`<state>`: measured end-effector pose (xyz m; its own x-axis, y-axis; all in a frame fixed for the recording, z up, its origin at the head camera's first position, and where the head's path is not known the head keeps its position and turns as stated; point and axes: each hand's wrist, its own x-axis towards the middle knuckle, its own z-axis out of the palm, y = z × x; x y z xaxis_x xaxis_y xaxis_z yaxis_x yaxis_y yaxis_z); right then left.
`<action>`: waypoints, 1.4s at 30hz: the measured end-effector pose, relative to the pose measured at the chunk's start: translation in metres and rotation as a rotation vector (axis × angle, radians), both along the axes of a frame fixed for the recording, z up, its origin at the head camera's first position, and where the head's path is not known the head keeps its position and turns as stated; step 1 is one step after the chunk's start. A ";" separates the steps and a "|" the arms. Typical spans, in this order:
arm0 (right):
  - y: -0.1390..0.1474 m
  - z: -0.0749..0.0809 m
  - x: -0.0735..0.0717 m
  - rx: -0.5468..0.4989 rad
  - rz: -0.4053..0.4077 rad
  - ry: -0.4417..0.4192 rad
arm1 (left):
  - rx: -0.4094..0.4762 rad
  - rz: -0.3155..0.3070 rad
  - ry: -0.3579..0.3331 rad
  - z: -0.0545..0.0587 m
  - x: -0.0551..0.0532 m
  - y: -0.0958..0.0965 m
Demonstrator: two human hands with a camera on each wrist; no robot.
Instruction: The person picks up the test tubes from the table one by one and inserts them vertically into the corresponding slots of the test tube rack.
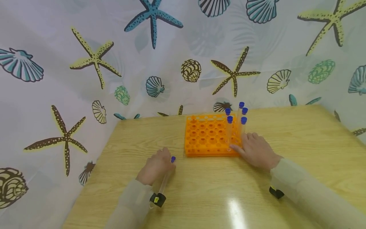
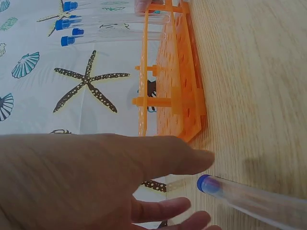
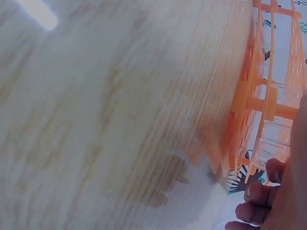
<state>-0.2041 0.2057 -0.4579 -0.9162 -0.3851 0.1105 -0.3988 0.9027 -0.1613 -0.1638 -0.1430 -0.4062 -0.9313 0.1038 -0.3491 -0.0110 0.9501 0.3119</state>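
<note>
An orange test tube rack (image 1: 200,152) stands toward the back of the table, and several clear test tubes (image 1: 228,132) with blue caps stand upright at its right end. My right hand (image 1: 257,151) grips the rack's front right corner, the thumb along the front edge and the other fingers pointing down by the end. Left of the rack, my left hand (image 1: 157,165) is over another blue-capped test tube (image 2: 254,201) that lies on the table. In the left wrist view, the thumb and fingers are spread apart beside its cap, without closing round it.
The wooden table (image 1: 200,194) runs up to a pale cloth (image 1: 171,54) printed with starfish and shells, hanging behind and at both sides. Black straps with small devices (image 1: 158,199) sit at the wrists. Light glares off the table's front.
</note>
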 end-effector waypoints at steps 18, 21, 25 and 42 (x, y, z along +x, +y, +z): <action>0.000 0.001 0.001 -0.008 -0.005 -0.023 | 0.119 0.000 -0.145 -0.011 0.009 -0.003; 0.000 0.001 0.001 -0.005 0.001 -0.023 | 0.118 0.006 -0.149 -0.012 0.007 -0.002; 0.000 0.001 0.000 -0.006 0.003 -0.027 | 0.119 0.010 -0.145 -0.015 0.006 -0.003; 0.000 0.002 -0.001 -0.002 -0.007 -0.026 | 0.237 0.052 -0.060 -0.004 -0.004 -0.004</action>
<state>-0.2046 0.2058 -0.4554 -0.9215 -0.3785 0.0873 -0.3882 0.9052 -0.1730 -0.1679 -0.1469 -0.4102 -0.9159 0.1419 -0.3755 -0.0829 0.8483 0.5229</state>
